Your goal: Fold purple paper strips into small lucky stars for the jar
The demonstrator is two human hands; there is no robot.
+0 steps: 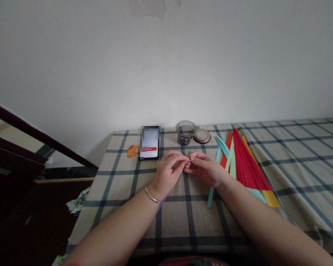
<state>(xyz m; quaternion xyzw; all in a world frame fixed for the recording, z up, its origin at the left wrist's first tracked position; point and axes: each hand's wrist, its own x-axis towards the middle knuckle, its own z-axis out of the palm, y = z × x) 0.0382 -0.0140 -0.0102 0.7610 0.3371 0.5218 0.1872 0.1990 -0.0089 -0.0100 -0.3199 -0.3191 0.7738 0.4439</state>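
Note:
My left hand (168, 171) and my right hand (204, 168) meet fingertip to fingertip above the checked cloth (122, 184). Both pinch a tiny purple piece (188, 160) between thumbs and forefingers; a purple strip trails under my left wrist (161, 202). A silver bangle circles my left wrist. To the right of my right hand lies a fan of paper strips (245, 162) in red, teal, pale green, orange and yellow. Behind my hands stands a clear open jar (185, 132) with small dark pieces inside, and its round lid (202, 136) rests beside it.
A phone (149, 142) lies propped near the far edge of the cloth, with an orange bear-shaped sticker (132, 151) to its left. A white wall rises behind. The surface drops off at the left, where dark flooring and crumpled paper (77, 201) show.

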